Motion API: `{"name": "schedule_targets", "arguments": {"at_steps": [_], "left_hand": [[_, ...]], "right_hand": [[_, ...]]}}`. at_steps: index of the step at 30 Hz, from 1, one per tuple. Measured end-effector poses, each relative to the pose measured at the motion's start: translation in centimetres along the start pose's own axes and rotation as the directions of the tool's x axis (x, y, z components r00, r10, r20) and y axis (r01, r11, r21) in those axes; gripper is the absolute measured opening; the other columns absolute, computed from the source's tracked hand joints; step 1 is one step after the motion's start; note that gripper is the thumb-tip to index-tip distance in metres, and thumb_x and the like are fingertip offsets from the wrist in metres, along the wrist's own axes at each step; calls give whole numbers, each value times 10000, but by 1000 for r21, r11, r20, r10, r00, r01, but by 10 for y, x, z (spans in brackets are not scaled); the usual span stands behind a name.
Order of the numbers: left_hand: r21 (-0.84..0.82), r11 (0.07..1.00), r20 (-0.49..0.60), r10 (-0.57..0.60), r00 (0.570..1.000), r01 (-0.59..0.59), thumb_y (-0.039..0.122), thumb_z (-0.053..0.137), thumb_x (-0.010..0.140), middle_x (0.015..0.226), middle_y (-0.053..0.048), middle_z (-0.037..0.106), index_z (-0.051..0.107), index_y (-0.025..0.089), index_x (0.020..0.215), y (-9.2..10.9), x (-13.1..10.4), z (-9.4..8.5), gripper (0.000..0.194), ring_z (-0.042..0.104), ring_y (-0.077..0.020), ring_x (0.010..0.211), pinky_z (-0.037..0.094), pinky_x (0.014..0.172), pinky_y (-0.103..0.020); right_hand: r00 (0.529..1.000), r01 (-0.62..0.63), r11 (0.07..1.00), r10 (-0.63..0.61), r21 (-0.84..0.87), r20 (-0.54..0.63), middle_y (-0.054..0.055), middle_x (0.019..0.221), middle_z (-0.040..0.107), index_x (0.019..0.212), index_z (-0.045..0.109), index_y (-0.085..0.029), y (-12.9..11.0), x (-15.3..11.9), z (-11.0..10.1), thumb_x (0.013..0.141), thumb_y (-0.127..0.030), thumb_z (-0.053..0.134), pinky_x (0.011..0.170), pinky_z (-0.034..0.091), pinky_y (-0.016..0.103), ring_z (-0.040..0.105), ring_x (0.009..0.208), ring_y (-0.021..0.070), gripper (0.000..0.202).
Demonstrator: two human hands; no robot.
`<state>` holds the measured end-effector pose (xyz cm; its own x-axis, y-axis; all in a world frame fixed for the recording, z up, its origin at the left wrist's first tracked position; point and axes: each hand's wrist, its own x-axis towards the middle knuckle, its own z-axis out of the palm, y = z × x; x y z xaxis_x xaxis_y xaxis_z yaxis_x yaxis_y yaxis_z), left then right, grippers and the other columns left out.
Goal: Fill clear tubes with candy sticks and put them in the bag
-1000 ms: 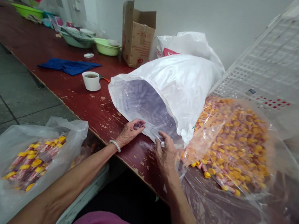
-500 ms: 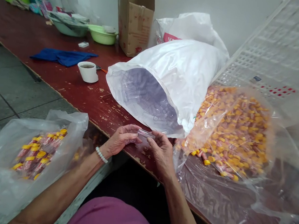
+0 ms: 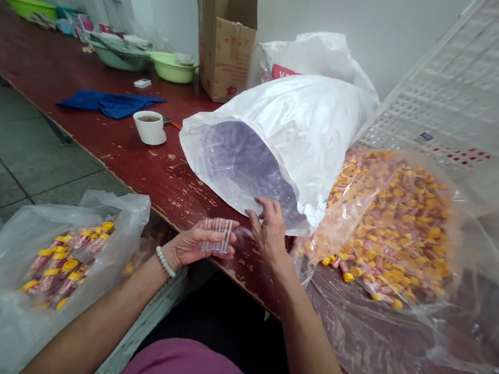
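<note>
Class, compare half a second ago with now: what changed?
The right hand has let go of the clear tubes, leaving them side by side in the left hand, and moved forward to the mouth of the white sack. The white cup and blue cloth stayed put.

Clear tubes (image 3: 218, 226), a small row; white sack (image 3: 313, 122), one.
Tubes were transparent, slender, ranged side by side, near upright, gripped in the left hand (image 3: 188, 244). Sack lay on its side on the table (image 3: 163, 170), mouth gaping, with loose tubes (image 3: 221, 155) of like clear make inside.
</note>
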<state>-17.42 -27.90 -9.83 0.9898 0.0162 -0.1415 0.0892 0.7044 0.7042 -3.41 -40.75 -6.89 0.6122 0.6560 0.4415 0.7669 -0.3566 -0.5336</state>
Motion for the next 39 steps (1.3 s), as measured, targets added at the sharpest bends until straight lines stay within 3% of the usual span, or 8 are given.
{"name": "schedule_targets", "arguments": {"at_steps": [4, 10, 12, 16, 24, 29, 33, 39], "left_hand": [[-211, 972, -32, 94, 995, -99, 132, 619, 752, 966, -65, 705, 572, 179, 1175, 0, 0, -2, 428, 646, -300, 998, 499, 855, -484], [-275, 954, -95, 95, 991, -118, 104, 638, 713, 1063, -65, 671, 575, 178, 1187, 6, 1, 7, 483, 653, -193, 900, 521, 725, -286], [-187, 969, -173, 129, 976, -161, 81, 654, 700, 975, -51, 677, 602, 170, 1143, 9, 3, 12, 455, 650, -175, 848, 517, 717, -284], [77, 964, -248, 266, 932, -254, 110, 706, 695, 936, -32, 652, 616, 182, 1104, 7, 8, 23, 424, 623, -135, 823, 506, 720, -256], [534, 803, -9, 318, 948, -264, 115, 817, 537, 1145, -79, 606, 521, 193, 1181, -29, 20, 50, 713, 598, -200, 1002, 486, 859, -294], [708, 658, -105, 456, 884, -255, 182, 793, 565, 961, -62, 651, 560, 149, 1044, -42, 28, 62, 534, 631, -175, 852, 522, 770, -281], [600, 780, -257, 399, 880, -179, 272, 780, 603, 921, -27, 619, 529, 180, 1062, -46, 26, 63, 531, 623, -145, 699, 544, 544, -253], [528, 823, -222, 371, 902, -209, 252, 796, 586, 939, -15, 595, 517, 202, 1081, -48, 26, 65, 571, 600, -124, 641, 473, 405, -184]], "right_hand": [[999, -50, 918, 48, -393, -15, 125, 1093, 614, 1066, 629, -197, 23, 30, 15, 780, -161, 588, 783, 429, 420, 539, 988, 301, 291], [987, -108, 979, 85, -174, -136, 135, 1066, 641, 1125, 572, -146, 24, 18, 3, 834, -217, 536, 832, 427, 410, 563, 970, 258, 302], [981, -136, 979, 154, 149, -119, 100, 1038, 658, 1107, 562, -166, 17, 3, -10, 827, -278, 564, 806, 454, 367, 596, 895, 211, 302], [952, -305, 745, 247, 593, 179, 56, 1006, 673, 1075, 572, -195, 6, -27, -31, 794, -357, 613, 761, 483, 324, 623, 833, 170, 327], [965, -255, 842, 189, 475, 182, 10, 869, 645, 930, 630, -212, -14, -65, -33, 700, -267, 713, 726, 486, 281, 603, 782, 148, 250], [982, -187, 881, 177, 434, 62, 12, 845, 640, 849, 611, -201, -15, -77, -44, 735, -265, 688, 712, 486, 261, 604, 785, 143, 152], [964, -189, 929, 236, 319, -118, 13, 832, 641, 872, 612, -204, 20, -91, -83, 850, -313, 553, 703, 476, 256, 597, 756, 132, 126], [871, -447, 867, 366, -219, -329, 112, 916, 644, 850, 626, -155, 126, -111, -124, 777, -242, 549, 846, 436, 403, 564, 892, 228, 137]]}}
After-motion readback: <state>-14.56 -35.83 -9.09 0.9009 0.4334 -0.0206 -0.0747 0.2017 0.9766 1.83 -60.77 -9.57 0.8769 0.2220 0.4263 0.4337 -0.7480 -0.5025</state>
